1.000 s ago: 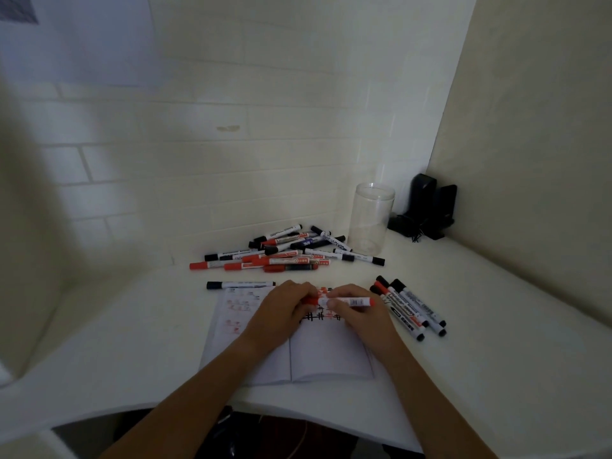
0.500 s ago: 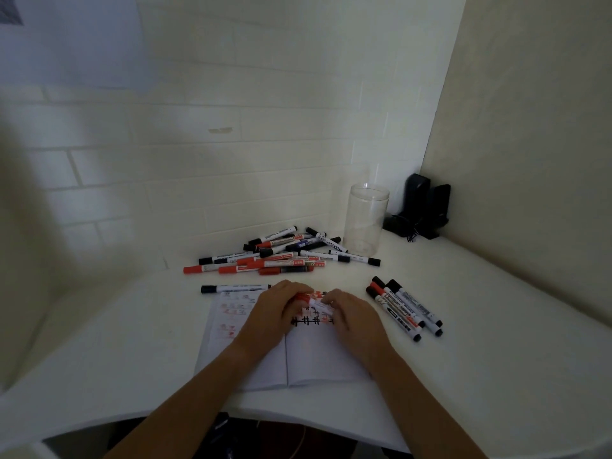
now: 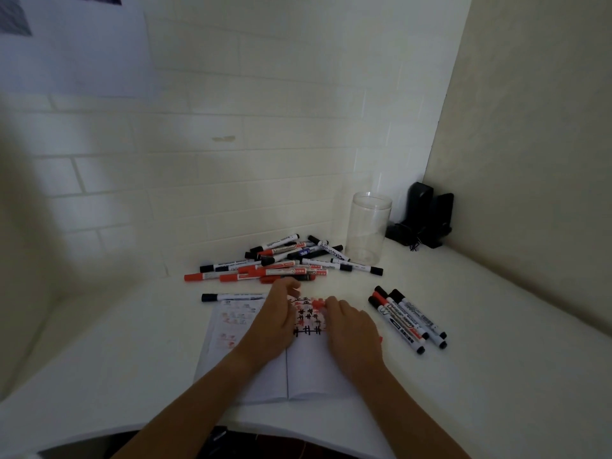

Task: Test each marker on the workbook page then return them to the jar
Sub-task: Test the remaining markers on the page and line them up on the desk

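Steadying the workbook (image 3: 308, 369) with a flat, relaxed left hand (image 3: 276, 321), the right hand (image 3: 351, 326) grips a red marker (image 3: 318, 303) to test it.

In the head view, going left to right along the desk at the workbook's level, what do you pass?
Lone black-capped marker → left hand → red and black test marks → right hand → group of markers beside the workbook.

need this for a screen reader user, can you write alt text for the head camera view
Two bare hands, left and right, work over an open workbook on a white desk, the right holding a red marker at the page. A pile of markers lies behind, four markers to the right, and an empty clear jar stands near the wall.
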The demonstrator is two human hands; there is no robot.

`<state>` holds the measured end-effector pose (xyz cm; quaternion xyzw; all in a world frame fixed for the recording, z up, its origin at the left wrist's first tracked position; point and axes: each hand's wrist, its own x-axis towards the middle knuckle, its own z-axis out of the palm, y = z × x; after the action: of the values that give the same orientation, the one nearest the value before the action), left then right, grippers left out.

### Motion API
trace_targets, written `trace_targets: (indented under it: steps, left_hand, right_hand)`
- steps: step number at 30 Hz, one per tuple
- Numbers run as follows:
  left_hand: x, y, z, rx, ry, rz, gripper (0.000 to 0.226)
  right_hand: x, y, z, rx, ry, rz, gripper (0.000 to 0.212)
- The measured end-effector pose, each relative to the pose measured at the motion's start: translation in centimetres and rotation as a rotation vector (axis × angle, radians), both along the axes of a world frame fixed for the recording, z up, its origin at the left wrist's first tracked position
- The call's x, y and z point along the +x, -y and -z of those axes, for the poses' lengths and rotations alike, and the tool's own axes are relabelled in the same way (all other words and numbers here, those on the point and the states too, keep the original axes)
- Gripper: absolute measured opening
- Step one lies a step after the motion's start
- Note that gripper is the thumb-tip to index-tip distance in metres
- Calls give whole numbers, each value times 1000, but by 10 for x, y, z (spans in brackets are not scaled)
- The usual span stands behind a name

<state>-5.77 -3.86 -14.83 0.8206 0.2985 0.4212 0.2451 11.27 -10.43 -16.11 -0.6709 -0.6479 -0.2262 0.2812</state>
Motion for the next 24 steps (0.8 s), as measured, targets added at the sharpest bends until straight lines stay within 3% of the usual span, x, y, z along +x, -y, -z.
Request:
trace_targets:
  steps: [3, 6, 9, 12, 15, 18, 22, 24]
  left_hand:
    - [0, -4, 2, 79, -30, -91, 37]
    - [3, -5, 5, 115, -111, -86, 30]
    - [3, -7, 7, 126, -135, -100, 26]
    - [3, -8, 7, 130, -131, -119, 23]
    - [3, -5, 7, 129, -117, -131, 27]
    - [2, -4, 5, 127, -90, -152, 28]
    - [1, -7, 1, 80, 12, -209, 34]
    - [-3, -13, 2, 53, 35, -238, 40]
  right_hand:
    - [4, 2, -6, 18, -42, 95, 22]
    - [3, 8, -11, -87, -154, 201, 54]
    - [3, 11, -16, -254, -140, 322, 72]
    - [7, 12, -18, -382, -137, 356, 70]
    - [4, 15, -22, -351, -197, 394, 59]
    - [6, 17, -22, -394, -129, 390, 58]
    - [14, 21, -27, -405, -130, 323, 36]
    - [15, 17, -22, -345, -130, 321, 41]
